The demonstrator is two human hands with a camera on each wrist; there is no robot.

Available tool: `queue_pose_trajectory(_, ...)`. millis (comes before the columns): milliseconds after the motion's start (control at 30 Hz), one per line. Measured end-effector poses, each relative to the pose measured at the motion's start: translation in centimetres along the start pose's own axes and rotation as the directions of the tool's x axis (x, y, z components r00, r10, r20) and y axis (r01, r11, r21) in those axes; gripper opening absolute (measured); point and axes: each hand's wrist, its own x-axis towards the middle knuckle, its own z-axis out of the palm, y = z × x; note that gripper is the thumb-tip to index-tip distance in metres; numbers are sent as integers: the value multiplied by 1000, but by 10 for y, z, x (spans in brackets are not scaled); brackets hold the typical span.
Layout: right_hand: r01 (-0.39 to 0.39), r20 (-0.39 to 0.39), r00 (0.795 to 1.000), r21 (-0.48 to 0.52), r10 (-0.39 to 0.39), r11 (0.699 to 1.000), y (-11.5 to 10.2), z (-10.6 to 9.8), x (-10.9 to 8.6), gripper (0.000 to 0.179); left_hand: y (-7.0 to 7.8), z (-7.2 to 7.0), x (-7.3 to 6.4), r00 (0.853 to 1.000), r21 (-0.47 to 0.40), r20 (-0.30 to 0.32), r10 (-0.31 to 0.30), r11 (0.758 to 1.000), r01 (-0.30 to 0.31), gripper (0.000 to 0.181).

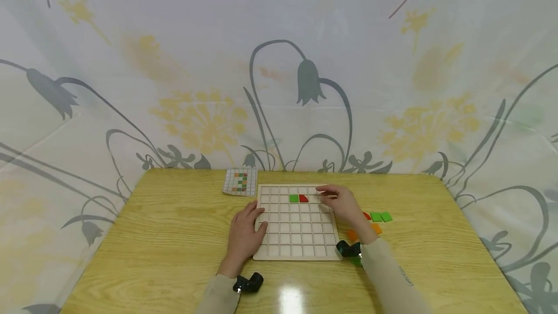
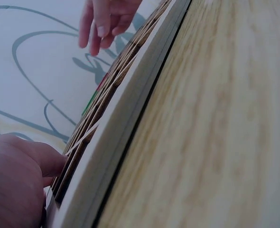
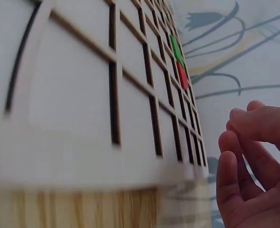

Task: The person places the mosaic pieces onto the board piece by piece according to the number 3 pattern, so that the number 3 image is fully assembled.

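A pale grid board [image 1: 296, 258] with raised dividers lies flat on the table. Two pieces sit side by side in its second row: a green square [image 1: 294, 198] and, to its right, a red piece with a rounded edge [image 1: 303, 198]. My left hand [image 1: 245, 230] rests along the board's left edge, its thumb [image 2: 50, 159] reaching over the rim. Over the board's upper right corner hovers my right hand [image 1: 343, 203]. Its fingers bend loosely, and in the right wrist view nothing shows between the thumb and the fingertips [image 3: 228, 164].
A small pattern card [image 1: 228, 183] with coloured squares lies beyond the board's upper left corner. Loose pieces lie right of the board: green squares [image 1: 386, 216], a red one [image 1: 367, 215] and orange ones [image 1: 377, 228], partly behind my right forearm. A patterned curtain [image 1: 279, 125] hangs behind the table.
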Motion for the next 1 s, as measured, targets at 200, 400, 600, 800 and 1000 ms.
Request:
queue_pose_trajectory(200,32,-37,999,-53,-34,998,11,-19,-13,29,1,0,0,1000,12,6,-5,1000,5,34)
queue_pose_trajectory(400,80,-52,995,-87,-85,993,24,-35,-25,27,1,0,0,1000,23,13,-11,1000,11,34)
queue_pose_trajectory(600,77,-50,995,-110,-83,991,30,-48,-39,27,1,0,1,1000,24,12,-9,1000,8,33)
queue_pose_trajectory(800,59,-23,998,-169,-64,984,29,-58,-53,27,1,0,1,1000,8,18,-10,1000,10,34)
queue_pose_trajectory(1000,76,19,997,-210,-73,975,30,-63,-64,26,1,-1,1,1000,5,19,-12,1000,12,34)
